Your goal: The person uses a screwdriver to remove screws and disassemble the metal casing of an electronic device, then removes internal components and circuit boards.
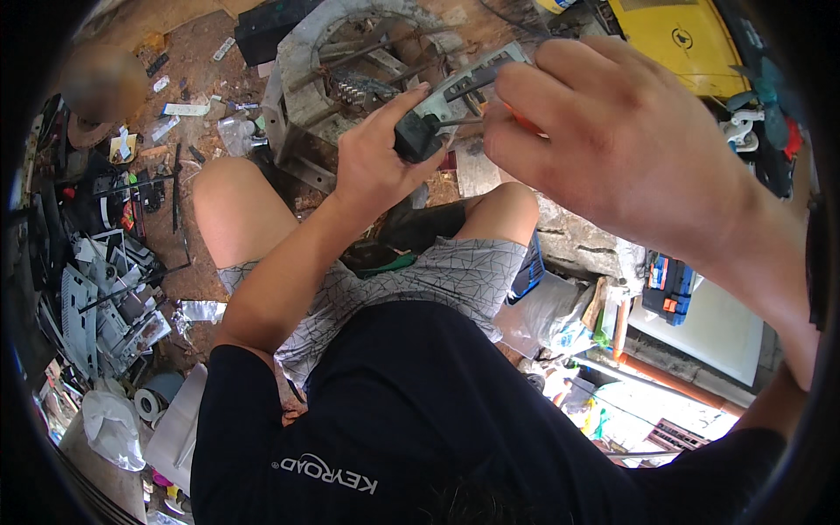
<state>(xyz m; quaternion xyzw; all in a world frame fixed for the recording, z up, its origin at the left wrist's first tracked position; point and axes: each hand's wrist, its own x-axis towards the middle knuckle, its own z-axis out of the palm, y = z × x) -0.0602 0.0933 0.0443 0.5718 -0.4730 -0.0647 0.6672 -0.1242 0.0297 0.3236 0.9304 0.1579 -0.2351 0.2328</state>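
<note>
My left hand (372, 153) is closed around a small black block-shaped part (415, 138), with thumb and forefinger on either side of it. Closer to the camera, my right hand (604, 144) is closed on what looks like a screwdriver (523, 121). A bit of its orange handle shows between the fingers, and its thin metal shaft reaches the black part. Whether the tip goes into the part or only touches it, I cannot tell. A dark flat bar (472, 85) meets my right fingertips. Behind it lies a grey slotted metal strip (486, 66).
A round concrete-like block (293, 79) with metal bars stands beyond my knees. Scrap metal pieces (105, 297) are heaped at the left, and small litter covers the floor. At the far right are a yellow case (682, 44) and a dark fan blade (770, 92). Plastic bags (556, 311) lie beside my right thigh.
</note>
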